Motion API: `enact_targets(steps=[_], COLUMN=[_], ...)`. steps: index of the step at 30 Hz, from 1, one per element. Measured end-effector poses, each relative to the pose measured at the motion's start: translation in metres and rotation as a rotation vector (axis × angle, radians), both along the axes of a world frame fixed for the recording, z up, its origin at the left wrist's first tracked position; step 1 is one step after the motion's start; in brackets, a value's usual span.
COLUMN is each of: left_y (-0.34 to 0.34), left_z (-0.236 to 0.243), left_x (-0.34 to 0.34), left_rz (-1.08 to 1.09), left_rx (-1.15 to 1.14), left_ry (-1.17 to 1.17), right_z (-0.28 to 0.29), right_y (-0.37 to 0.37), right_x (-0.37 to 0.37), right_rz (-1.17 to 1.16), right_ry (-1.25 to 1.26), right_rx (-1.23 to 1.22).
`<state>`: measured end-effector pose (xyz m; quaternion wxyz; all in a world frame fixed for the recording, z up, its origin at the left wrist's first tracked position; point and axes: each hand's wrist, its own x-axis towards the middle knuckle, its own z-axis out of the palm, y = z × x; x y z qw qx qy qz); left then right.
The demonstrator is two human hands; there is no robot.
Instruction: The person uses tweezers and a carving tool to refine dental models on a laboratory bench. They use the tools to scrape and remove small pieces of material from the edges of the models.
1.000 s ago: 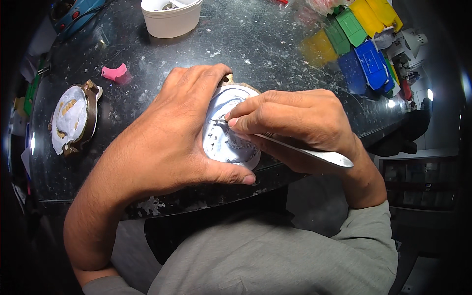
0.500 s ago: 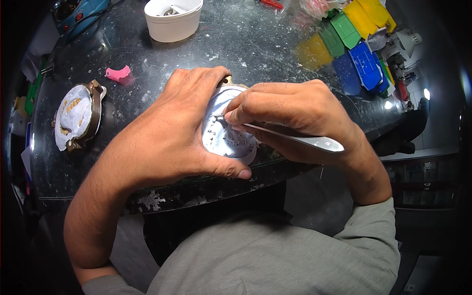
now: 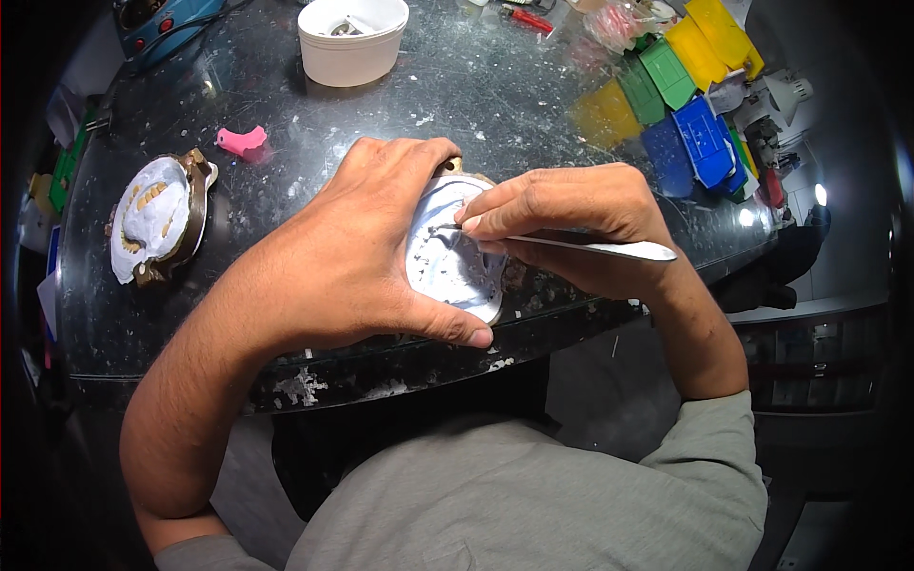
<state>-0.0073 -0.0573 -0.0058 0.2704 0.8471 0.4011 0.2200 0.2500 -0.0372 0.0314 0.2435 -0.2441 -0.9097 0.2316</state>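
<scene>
My left hand [image 3: 357,247] is closed around the side of a dental flask half filled with white plaster [image 3: 479,303], its thumb along the near edge. Dark marks and hollows in a curve show on the plaster face. In my right hand [image 3: 595,209] is a slim metal spatula [image 3: 628,250], pinched near its working end, with the flat handle end pointing right. Its tip meets the plaster near the middle of the mould, partly hidden by my fingers. Further left lies another flask half [image 3: 197,214], whose white plaster bears an arch of yellowish teeth [image 3: 152,195].
A pink curved piece [image 3: 241,142] lies beyond the second flask half. At the back stand a white tub [image 3: 350,57] with metal bits inside and a blue machine [image 3: 176,27]. Green, yellow and blue bins [image 3: 705,143] are at the far right. The dark table edge [image 3: 381,381] runs before me.
The spatula's handle end has swung away from me and lies flatter. My right fingers have shifted slightly over the plaster. The whole view has moved a little; my left hand keeps its hold.
</scene>
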Motion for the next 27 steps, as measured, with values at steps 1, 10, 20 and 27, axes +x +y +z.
enact_targets(steps=[1, 10, 20, 27], left_y=[0.0, 0.0, 0.0, 0.002], left_z=[0.0, 0.004, 0.006, 0.002], left_x=[0.0, 0.001, 0.0, 0.002], left_rz=[0.0, 0.017, 0.005, 0.006], left_rx=[-0.001, -0.059, -0.056, -0.03], left_ry=[0.0, -0.023, -0.017, -0.005], right_z=[0.0, 0.007, 0.011, -0.005], right_y=[0.0, 0.005, 0.005, 0.005], right_x=[0.0, -0.004, -0.004, 0.006], right_rz=[0.0, -0.017, -0.031, 0.009], right_ry=[0.0, -0.062, -0.117, -0.004], right_rx=[-0.001, 0.029, 0.057, 0.091])
